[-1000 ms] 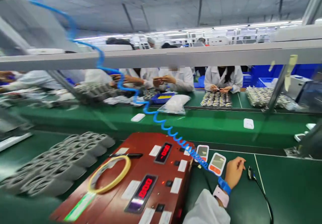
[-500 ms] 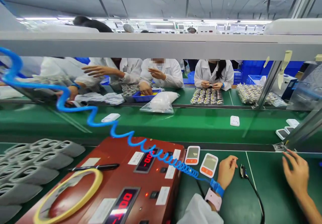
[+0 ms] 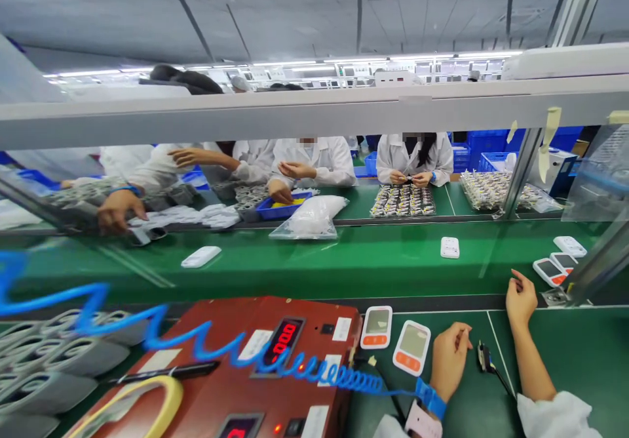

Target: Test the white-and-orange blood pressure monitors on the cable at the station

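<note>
We are resting the left hand (image 3: 449,362) on or just over the near surface (image 3: 590,366), its fingers curling inward with nothing showing in them; whether the tips are meeting, we are unable to say. Just to its left, a white-and-orange unit (image 3: 411,347) and its twin (image 3: 377,327) are lying screen up, and a black plug (image 3: 485,357) is lying between the two hands, touching neither. We are holding the right hand (image 3: 521,300) at the surface's far edge, fingers half bent and seemingly empty, near a cluster of similar units (image 3: 549,272) sitting to its right on the far green strip (image 3: 344,267). For handling these well, we are favouring a wider spread of the fingers, a light hold on a unit's side edges and no pressure on its screen. We are also minding the metal post (image 3: 597,267) standing beside the cluster, and leaving slack in the coiled blue cord (image 3: 339,376), which is running from the blue wrist strap (image 3: 431,398) across the red box (image 3: 226,323).
</note>
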{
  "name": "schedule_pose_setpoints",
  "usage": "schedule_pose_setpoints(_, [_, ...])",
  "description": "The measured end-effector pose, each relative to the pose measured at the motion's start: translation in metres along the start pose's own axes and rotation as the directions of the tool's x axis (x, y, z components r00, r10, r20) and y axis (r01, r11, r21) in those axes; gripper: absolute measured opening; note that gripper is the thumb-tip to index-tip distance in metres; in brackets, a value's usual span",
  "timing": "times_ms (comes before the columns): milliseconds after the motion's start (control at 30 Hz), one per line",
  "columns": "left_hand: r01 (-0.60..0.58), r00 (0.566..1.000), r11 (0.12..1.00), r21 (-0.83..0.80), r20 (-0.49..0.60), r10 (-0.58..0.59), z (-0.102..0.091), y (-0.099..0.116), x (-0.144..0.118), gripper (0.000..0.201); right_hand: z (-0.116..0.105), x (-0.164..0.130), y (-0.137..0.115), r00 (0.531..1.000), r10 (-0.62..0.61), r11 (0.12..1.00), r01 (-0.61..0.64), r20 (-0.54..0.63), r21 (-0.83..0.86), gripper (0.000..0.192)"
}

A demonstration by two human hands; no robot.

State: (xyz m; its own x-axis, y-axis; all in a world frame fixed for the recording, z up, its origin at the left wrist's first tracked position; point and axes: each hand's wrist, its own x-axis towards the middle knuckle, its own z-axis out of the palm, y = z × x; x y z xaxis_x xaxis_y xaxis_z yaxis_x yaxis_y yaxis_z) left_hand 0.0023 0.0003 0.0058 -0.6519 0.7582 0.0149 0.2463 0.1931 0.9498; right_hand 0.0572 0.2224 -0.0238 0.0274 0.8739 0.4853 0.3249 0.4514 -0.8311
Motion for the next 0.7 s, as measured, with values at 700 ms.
schedule_pose_setpoints(700, [0.013,0.998,0.998,0.066,0.056,-0.017,-0.005,-0.004,-0.001,0.040,-0.011,0.017,0.005,0.996,-0.060,0.997,0.056,-0.070,-0.058,0.045])
